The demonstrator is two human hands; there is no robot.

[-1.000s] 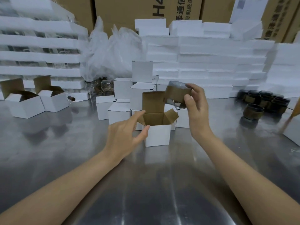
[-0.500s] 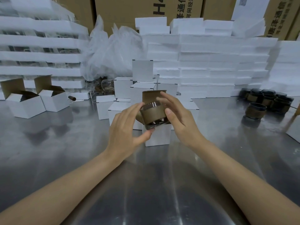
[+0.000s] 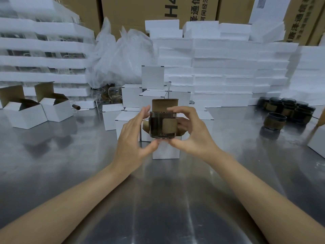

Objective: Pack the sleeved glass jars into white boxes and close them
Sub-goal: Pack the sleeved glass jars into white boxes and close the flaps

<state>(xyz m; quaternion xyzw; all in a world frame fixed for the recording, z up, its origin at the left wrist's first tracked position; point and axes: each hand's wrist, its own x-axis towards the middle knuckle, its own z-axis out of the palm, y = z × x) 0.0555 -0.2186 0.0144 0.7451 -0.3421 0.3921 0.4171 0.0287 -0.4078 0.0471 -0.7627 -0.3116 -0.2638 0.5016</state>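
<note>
I cannot see into the open white box (image 3: 166, 148): the sleeved glass jar (image 3: 163, 124) and both hands cover its mouth. The right hand (image 3: 190, 133) has its inner fingers hidden behind the jar. The jar cluster (image 3: 288, 107) at far right is too dark to count. Printing on the brown cartons (image 3: 191, 9) is cut off by the top edge.

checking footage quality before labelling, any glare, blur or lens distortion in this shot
Head view: overhead light glares in bright streaks along the steel table, which also mirrors the boxes; wide-angle distortion bows the foam stacks and stretches the forearms at the edges; the sleeved jar held between left hand and right hand is fairly sharp, the far background soft.
</note>
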